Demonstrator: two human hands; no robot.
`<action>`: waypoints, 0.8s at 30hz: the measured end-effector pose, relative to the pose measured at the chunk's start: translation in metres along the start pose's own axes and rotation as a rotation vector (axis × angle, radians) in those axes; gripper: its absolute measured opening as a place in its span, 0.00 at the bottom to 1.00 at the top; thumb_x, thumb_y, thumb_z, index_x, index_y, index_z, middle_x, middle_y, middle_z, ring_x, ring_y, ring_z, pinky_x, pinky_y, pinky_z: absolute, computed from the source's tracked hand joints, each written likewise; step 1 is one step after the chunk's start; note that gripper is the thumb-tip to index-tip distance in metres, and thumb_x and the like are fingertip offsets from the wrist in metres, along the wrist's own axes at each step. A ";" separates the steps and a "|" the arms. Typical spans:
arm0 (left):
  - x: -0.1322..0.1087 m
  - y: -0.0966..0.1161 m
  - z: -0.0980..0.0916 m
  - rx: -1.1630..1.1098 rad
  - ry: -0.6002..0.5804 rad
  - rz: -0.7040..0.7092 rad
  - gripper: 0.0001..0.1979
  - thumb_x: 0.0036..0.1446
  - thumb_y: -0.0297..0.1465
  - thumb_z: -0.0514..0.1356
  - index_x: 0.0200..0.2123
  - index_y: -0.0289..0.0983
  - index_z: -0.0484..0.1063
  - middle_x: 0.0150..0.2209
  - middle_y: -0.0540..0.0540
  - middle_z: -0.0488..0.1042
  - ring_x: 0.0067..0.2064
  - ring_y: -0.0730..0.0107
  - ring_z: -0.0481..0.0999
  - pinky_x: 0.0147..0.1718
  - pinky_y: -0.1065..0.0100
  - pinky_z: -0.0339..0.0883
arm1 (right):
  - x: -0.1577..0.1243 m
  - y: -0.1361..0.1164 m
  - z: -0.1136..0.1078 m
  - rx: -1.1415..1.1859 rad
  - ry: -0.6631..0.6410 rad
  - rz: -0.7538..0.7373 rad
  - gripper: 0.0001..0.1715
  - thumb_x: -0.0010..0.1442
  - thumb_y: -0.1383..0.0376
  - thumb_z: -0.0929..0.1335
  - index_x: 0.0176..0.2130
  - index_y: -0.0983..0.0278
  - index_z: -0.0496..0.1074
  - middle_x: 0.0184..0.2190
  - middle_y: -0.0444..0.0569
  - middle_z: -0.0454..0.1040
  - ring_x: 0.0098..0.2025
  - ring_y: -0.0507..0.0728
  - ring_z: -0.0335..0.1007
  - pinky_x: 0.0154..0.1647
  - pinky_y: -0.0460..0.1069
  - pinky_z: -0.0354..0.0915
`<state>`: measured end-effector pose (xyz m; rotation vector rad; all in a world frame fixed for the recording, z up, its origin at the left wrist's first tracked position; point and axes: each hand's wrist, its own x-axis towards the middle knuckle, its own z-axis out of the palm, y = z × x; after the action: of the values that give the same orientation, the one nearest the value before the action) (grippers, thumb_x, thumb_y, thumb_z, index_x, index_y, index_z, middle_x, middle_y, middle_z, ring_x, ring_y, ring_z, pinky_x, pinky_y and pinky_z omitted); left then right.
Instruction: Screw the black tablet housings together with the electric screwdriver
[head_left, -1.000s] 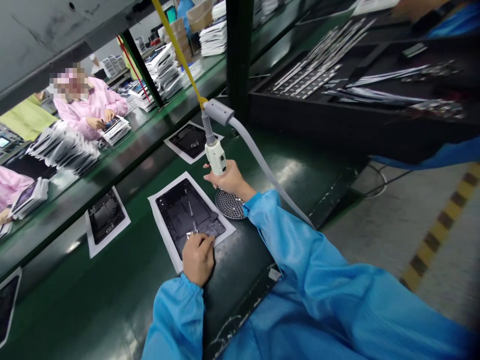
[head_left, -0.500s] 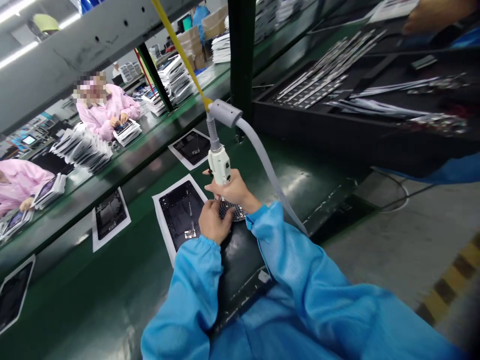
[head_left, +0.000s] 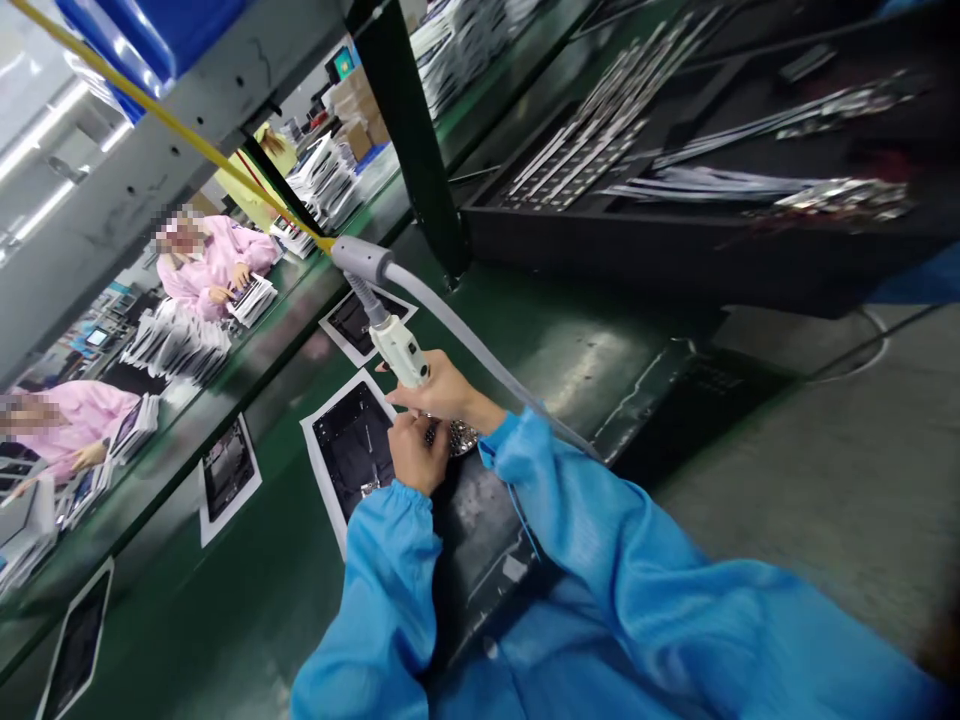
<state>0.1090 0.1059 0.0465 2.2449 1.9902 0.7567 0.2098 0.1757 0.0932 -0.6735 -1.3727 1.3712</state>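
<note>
My right hand (head_left: 439, 388) is wrapped round a white electric screwdriver (head_left: 400, 348), held tilted with its grey cable and a yellow cord leading off the top. Its tip is hidden behind my hands. Just below, my left hand (head_left: 418, 452) has its fingers curled together close to the tool's lower end; whatever they may pinch is hidden. Both hands are over a round, shiny, studded plate or dish (head_left: 462, 438), partly covered by them. Left of it a black tablet housing (head_left: 341, 432) lies open side up on a white sheet, with a small metal part inside.
More tablet housings lie on the green bench, one behind (head_left: 352, 325) and one to the left (head_left: 226, 470). A black tray (head_left: 570, 235) with metal strips and cables stands at right. A green post (head_left: 412, 140) rises behind. Co-workers in pink (head_left: 214, 265) sit across the line.
The camera view has tilted and shifted. The screwdriver leans further left at its top, and both hands stay together over the studded dish.
</note>
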 end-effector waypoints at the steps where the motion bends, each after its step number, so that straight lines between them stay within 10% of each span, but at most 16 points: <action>1: 0.001 -0.001 0.000 -0.003 -0.011 0.014 0.09 0.59 0.33 0.59 0.35 0.37 0.79 0.36 0.43 0.77 0.42 0.61 0.75 0.42 0.61 0.69 | 0.001 -0.001 -0.002 -0.017 0.004 -0.029 0.16 0.42 0.63 0.72 0.33 0.66 0.72 0.18 0.38 0.64 0.22 0.50 0.60 0.24 0.46 0.60; 4: 0.001 -0.002 -0.002 0.023 -0.032 0.070 0.11 0.58 0.37 0.61 0.38 0.38 0.78 0.42 0.42 0.77 0.48 0.57 0.73 0.48 0.55 0.67 | 0.007 -0.007 -0.015 -0.118 0.033 -0.152 0.11 0.44 0.63 0.72 0.29 0.66 0.71 0.20 0.40 0.66 0.24 0.49 0.59 0.25 0.45 0.58; 10: 0.019 0.001 -0.001 0.172 -0.247 0.251 0.55 0.34 0.52 0.71 0.63 0.36 0.57 0.65 0.31 0.55 0.64 0.36 0.55 0.57 0.40 0.56 | 0.022 0.000 -0.058 -0.257 0.096 -0.235 0.22 0.45 0.53 0.74 0.34 0.68 0.74 0.23 0.42 0.69 0.26 0.50 0.60 0.26 0.44 0.56; 24: 0.034 0.008 0.015 -0.070 -0.086 0.073 0.44 0.39 0.40 0.70 0.58 0.37 0.57 0.55 0.37 0.67 0.56 0.48 0.67 0.54 0.49 0.62 | 0.031 0.011 -0.070 -0.426 0.094 -0.232 0.18 0.50 0.59 0.69 0.41 0.65 0.75 0.26 0.43 0.73 0.26 0.52 0.65 0.28 0.46 0.60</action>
<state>0.1240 0.1414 0.0468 2.2810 1.8248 0.7117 0.2613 0.2318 0.0775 -0.8148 -1.6269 0.8596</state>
